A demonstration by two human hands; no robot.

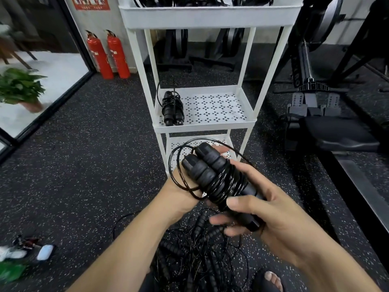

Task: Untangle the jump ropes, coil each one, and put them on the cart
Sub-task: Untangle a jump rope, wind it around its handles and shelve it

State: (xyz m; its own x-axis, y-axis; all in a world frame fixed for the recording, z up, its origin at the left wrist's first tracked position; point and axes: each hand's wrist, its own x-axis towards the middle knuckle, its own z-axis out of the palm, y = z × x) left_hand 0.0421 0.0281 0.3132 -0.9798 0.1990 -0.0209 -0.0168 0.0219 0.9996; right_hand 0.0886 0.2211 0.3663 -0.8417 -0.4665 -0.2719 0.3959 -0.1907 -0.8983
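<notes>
Speckled floor (94,165) lies open left of cart (202,128); right hand (273,211) grips rope (212,171).

On the cart's (202,128) middle shelf, at its left, lies a coiled rope (172,110). Before the cart we hold a second rope (212,175), above the tangled pile (200,249). Extinguishers (108,53) stand behind-left, a rowing machine (311,102) right.

Red poster (90,3), extinguisher labels (95,53) — print blurred, unreadable.

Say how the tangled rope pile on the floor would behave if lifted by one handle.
Probably floppy: the tangled pile lies in loose, limp loops. Likely drags neighbours along, since its loops cross several handles. Handles look ribbed, so probably not slippery.
</notes>
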